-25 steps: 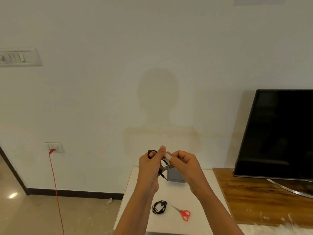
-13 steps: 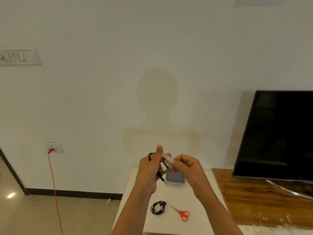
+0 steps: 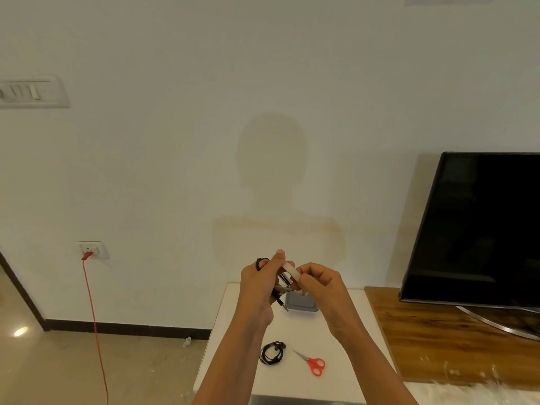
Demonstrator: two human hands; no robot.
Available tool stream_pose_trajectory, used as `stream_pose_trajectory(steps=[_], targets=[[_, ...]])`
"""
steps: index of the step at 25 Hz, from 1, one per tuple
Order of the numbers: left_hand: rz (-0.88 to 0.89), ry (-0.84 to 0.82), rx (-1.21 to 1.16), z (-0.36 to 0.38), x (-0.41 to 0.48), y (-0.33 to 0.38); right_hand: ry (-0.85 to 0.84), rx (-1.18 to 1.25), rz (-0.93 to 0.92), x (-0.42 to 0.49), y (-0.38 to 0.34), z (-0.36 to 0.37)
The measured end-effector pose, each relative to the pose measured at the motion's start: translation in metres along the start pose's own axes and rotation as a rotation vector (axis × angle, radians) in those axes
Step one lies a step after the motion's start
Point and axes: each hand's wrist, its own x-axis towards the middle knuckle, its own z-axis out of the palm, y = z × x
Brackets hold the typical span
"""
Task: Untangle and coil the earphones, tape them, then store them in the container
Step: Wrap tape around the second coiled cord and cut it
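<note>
My left hand [image 3: 261, 283] grips a coiled bundle of black earphones [image 3: 261, 263] above the white table [image 3: 233, 340]; the plug end hangs below the fist. My right hand [image 3: 317, 283] pinches a strip of white tape [image 3: 292, 271] that bends across the coil between both hands. A grey container [image 3: 302, 305] sits on the table just behind and below my hands, partly hidden by them. A second coil of black earphones [image 3: 272, 352] lies on the table nearer to me.
Red-handled scissors [image 3: 313, 364] lie right of the second coil. A wooden TV stand [image 3: 432, 334] with a black TV [image 3: 482, 229] is on the right. A red cable [image 3: 93, 317] hangs from a wall socket on the left.
Both hands stay close together at the coil. My right hand has drawn the tape strip lower and further round the bundle.
</note>
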Motion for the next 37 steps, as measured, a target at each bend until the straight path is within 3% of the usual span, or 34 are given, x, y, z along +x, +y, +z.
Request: stream_pose_trajectory(steps=[11, 19, 30, 37], targets=[[0.034, 0.039, -0.036, 0.001, 0.004, 0.000, -0.006, 0.019, -0.021, -0.001, 0.007, 0.000], [0.183, 0.079, 0.207, 0.004, -0.002, -0.016, 0.042, 0.063, 0.004, -0.001, 0.001, 0.004], [0.102, 0.064, 0.095, 0.000, -0.013, -0.014, -0.021, -0.054, 0.022, -0.025, -0.002, 0.008], [0.259, 0.179, 0.200, 0.002, -0.033, -0.020, 0.040, -0.061, 0.073, -0.035, -0.011, 0.016]])
